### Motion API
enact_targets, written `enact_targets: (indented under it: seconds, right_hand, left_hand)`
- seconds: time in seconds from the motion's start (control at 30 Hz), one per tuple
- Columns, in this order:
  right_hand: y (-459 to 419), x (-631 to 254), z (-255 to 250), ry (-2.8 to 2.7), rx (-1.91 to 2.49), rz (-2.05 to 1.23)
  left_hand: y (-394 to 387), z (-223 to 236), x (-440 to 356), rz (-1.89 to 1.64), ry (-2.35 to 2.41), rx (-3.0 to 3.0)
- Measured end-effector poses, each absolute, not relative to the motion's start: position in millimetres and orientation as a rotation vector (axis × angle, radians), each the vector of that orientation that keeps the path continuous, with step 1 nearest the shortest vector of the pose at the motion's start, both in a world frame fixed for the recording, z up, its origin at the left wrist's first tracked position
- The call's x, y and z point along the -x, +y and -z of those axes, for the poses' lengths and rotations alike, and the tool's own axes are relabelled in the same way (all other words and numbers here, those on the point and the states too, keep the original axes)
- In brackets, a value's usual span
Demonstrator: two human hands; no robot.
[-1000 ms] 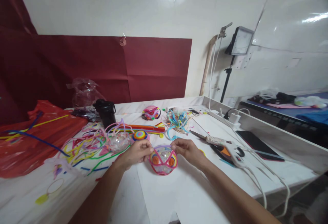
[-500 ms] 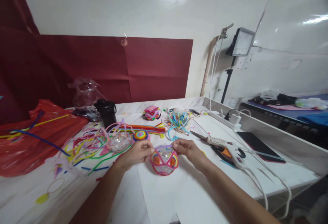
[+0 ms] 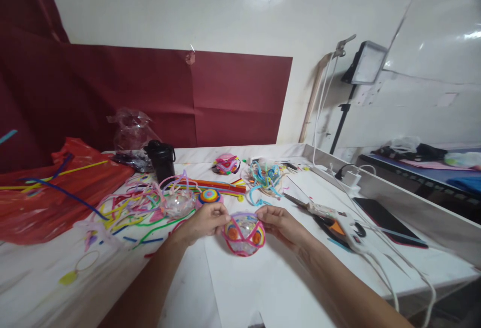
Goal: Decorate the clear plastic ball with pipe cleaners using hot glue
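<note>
A clear plastic half-ball wrapped in pink, purple and orange pipe cleaners (image 3: 244, 235) rests on the white table (image 3: 285, 288) in front of me. My left hand (image 3: 205, 222) pinches its rim on the left side. My right hand (image 3: 280, 224) pinches the rim on the right side. Both hands have their fingers closed on the purple pipe cleaner along the top edge.
A tangle of coloured pipe cleaners (image 3: 128, 208) and another clear half-ball (image 3: 176, 204) lie to the left, beside a black cup (image 3: 161, 160) and a red plastic bag (image 3: 48, 193). A white glue gun (image 3: 343, 225), scissors (image 3: 300, 202) and a dark phone (image 3: 387, 215) lie at right.
The view has shifted slightly; my hands and the wrapped half-ball stay together with almost no movement.
</note>
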State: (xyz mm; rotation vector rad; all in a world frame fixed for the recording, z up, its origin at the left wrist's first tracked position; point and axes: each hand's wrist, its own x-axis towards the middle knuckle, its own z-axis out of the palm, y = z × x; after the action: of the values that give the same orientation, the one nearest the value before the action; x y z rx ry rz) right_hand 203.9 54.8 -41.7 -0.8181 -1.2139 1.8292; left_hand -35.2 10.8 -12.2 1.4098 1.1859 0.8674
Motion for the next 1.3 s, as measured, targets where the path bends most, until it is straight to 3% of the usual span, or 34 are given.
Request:
enact_targets:
  seconds: [1.3]
  right_hand:
    - [51.7, -201.4, 41.8, -1.223, 0.841, -1.747]
  left_hand:
    - [11.5, 15.8, 36.0, -0.873, 1.148, -1.433]
